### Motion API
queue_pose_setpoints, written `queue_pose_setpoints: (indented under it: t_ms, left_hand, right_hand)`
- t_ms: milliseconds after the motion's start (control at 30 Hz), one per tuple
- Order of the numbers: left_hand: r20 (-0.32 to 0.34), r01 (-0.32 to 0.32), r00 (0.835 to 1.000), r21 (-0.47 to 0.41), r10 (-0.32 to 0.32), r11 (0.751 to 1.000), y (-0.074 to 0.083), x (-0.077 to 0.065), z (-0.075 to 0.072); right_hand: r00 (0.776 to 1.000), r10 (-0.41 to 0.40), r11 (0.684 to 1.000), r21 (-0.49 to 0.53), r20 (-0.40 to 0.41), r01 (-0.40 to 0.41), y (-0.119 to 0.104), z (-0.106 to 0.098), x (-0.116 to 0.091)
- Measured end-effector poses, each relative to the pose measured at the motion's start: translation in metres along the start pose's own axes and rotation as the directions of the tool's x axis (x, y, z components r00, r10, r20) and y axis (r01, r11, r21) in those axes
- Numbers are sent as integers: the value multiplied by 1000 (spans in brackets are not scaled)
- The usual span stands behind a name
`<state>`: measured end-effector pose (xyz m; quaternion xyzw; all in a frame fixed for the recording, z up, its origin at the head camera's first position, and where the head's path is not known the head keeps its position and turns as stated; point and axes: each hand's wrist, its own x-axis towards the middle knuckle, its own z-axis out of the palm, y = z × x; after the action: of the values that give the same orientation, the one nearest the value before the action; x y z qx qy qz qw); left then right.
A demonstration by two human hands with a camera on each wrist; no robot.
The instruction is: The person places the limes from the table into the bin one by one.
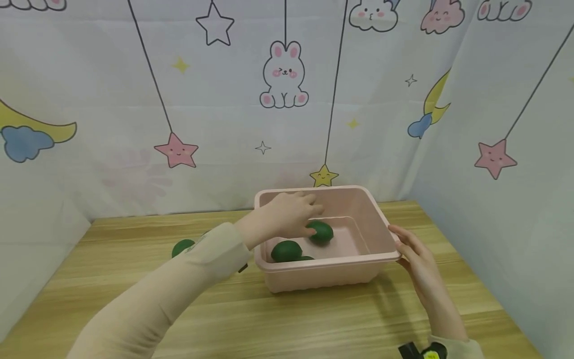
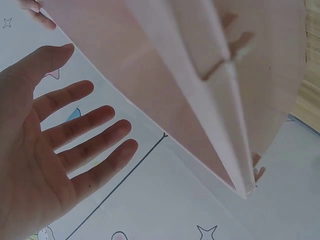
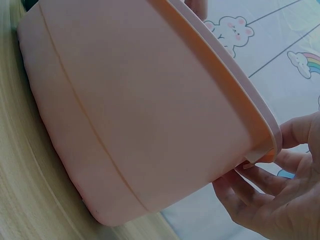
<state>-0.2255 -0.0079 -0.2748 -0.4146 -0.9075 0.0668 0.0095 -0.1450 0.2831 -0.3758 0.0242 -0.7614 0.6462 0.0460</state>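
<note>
Hovering over the bin (image 1: 323, 277), the left hand (image 1: 292, 212) had loosely spread fingers, holding nothing; the right hand (image 1: 418, 255) gripped its rim (image 1: 332, 262). I saw green ovals (image 1: 286, 251) inside.

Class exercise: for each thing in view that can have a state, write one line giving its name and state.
Pink bin: open-topped, holding green objects.
Left hand: fingers spread, over the bin.
Right hand: gripping the bin's near-right corner.
Farther green object: inside the bin.
Nearer green object: inside the bin.
Third green object: inside, mostly hidden.
Outside green object: partly hidden.
Backdrop: hanging, creased.
</note>
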Motion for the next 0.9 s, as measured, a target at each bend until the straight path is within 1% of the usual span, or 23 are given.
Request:
queue_pose_setpoints:
  t_ms: [267, 467, 600, 667, 900]
  left_hand:
    - [-92, -12, 996, -19, 11, 1000, -4, -11, 5]
    - [-164, -29, 986, -66, 18, 997, -7, -18, 10]
    - [-234, -46, 972, -101, 22, 994, -7, -25, 13]
    - [-270, -50, 963, -100, 21, 994, -7, -29, 14]
    - [-358, -36, 934, -37, 20, 999, -8, -45, 18]
  right_hand:
    - [1000, -1, 1000, 7, 0, 1, 1, -1, 0]
    - [1000, 2, 1000, -6, 3, -2, 1, -1, 0]
    - [1000, 1, 1000, -11, 3, -1, 0, -1, -1]
    - [1000, 0, 1000, -7, 0, 0, 0, -1, -1]
    - [1000, -3, 1000, 15, -8, 3, -1, 1, -1]
